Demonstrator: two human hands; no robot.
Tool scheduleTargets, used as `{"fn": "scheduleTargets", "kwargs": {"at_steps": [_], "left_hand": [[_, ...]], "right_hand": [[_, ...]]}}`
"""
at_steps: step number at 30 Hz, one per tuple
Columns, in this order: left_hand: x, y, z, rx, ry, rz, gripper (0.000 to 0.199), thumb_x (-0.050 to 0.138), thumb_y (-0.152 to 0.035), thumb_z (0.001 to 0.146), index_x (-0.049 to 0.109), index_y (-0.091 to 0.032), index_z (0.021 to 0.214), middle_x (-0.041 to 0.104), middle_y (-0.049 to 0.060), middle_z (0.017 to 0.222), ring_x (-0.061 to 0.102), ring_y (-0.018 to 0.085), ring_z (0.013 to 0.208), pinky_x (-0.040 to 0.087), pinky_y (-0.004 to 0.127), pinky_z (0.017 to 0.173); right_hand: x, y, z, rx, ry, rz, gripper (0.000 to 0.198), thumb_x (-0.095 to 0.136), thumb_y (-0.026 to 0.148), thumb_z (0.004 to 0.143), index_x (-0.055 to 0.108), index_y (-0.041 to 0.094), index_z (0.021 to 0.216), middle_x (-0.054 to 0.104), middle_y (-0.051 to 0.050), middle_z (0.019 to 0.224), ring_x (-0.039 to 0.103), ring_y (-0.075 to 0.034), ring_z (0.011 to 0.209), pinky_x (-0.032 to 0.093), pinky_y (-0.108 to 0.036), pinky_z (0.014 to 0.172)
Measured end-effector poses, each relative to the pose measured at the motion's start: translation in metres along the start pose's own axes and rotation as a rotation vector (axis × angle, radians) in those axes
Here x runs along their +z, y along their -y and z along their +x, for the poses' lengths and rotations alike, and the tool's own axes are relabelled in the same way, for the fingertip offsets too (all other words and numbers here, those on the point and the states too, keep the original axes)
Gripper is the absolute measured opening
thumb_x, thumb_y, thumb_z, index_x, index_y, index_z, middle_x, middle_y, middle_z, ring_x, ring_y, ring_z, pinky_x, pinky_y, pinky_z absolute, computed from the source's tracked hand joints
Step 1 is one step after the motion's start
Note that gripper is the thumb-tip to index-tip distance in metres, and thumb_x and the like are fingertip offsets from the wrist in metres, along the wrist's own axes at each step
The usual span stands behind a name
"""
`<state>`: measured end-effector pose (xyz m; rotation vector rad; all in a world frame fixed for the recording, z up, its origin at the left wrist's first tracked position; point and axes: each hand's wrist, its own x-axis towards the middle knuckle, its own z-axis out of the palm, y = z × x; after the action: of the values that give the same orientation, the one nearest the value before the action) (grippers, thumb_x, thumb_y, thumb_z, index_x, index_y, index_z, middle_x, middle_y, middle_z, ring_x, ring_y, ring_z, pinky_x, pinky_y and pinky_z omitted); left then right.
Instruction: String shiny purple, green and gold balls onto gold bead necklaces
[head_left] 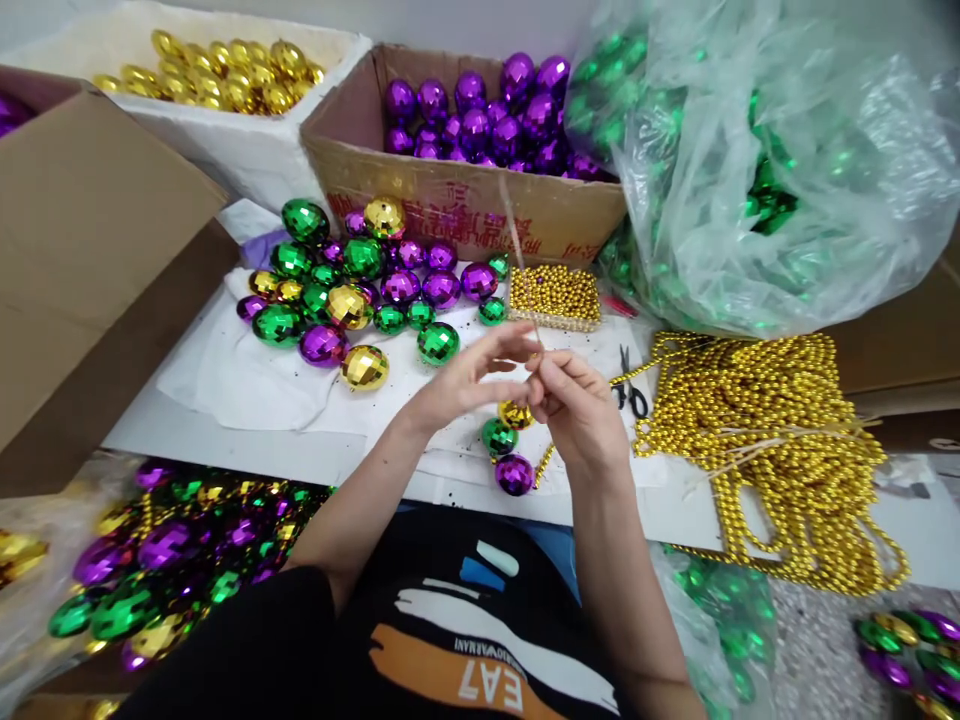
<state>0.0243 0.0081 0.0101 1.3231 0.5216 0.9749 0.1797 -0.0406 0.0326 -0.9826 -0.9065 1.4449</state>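
Note:
My right hand (pixel 581 400) is closed, its thumb and index finger pinching a thin pale cord (pixel 517 235) that rises blurred above the fingertips. Beside it, my left hand (pixel 484 375) has its fingers curved and apart, with the tips close to the pinch. Just below both hands are a gold bauble (pixel 515 414), a green bauble (pixel 499 437) and a purple bauble (pixel 514 474), all faceted. A short gold bead strand (pixel 544 466) runs down next to them; its upper end is hidden behind my right hand.
A pile of faceted baubles (pixel 401 288) lies at left. Behind stand a cardboard box of purple balls (pixel 465 205), a foam box (pixel 292 150) of gold ones and a plastic bag (pixel 705 250) of green ones. Gold bead strands (pixel 772 450), scissors (pixel 630 385) and a bead tray (pixel 555 322) are nearby.

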Motion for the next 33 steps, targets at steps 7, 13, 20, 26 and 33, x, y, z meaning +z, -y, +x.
{"fn": "scheduleTargets", "kwargs": {"at_steps": [7,13,20,26,33], "left_hand": [[0.019,0.019,-0.009,-0.049,0.162,0.456,0.018,0.073,-0.027,0.08,0.068,-0.019,0.095,0.068,0.006,0.103,0.062,0.022,0.101,0.047,0.035,0.091],[0.0,0.042,-0.023,-0.147,-0.125,0.468,0.023,0.072,-0.031,0.08,0.069,-0.018,0.099,0.068,0.006,0.1,0.063,0.018,0.09,0.046,0.031,0.082],[-0.016,0.041,-0.017,-0.118,-0.215,0.516,0.026,0.075,-0.032,0.077,0.07,-0.017,0.098,0.068,0.005,0.097,0.06,0.016,0.086,0.044,0.028,0.078],[-0.018,0.047,-0.017,-0.158,-0.263,0.66,0.019,0.072,-0.031,0.081,0.069,-0.017,0.094,0.068,0.004,0.094,0.061,0.019,0.089,0.043,0.03,0.082],[-0.018,0.068,-0.021,-0.211,-0.338,0.809,0.022,0.071,-0.034,0.083,0.069,-0.018,0.098,0.068,0.009,0.1,0.063,0.024,0.094,0.046,0.037,0.088]], "right_hand": [[0.013,0.059,0.004,-0.214,0.017,0.053,0.022,0.076,0.043,0.081,0.064,0.025,0.082,0.055,0.005,0.06,0.044,-0.008,0.048,0.03,-0.019,0.04],[-0.002,0.08,-0.007,-0.474,-0.096,-0.017,0.015,0.075,0.035,0.083,0.065,0.025,0.08,0.047,0.009,0.051,0.02,-0.006,0.038,0.012,-0.021,0.036],[-0.005,0.093,0.0,-0.537,-0.114,-0.081,0.019,0.078,0.037,0.082,0.064,0.026,0.078,0.044,0.009,0.052,0.014,-0.006,0.038,0.009,-0.026,0.035],[-0.004,0.101,-0.006,-0.54,-0.216,-0.185,0.017,0.075,0.041,0.085,0.065,0.029,0.079,0.046,0.005,0.056,0.016,-0.008,0.041,0.011,-0.029,0.038],[-0.037,0.078,-0.022,-0.592,-0.27,-0.004,0.015,0.084,0.031,0.074,0.07,0.026,0.073,0.044,0.007,0.05,0.017,-0.007,0.036,0.006,-0.024,0.031]]}}
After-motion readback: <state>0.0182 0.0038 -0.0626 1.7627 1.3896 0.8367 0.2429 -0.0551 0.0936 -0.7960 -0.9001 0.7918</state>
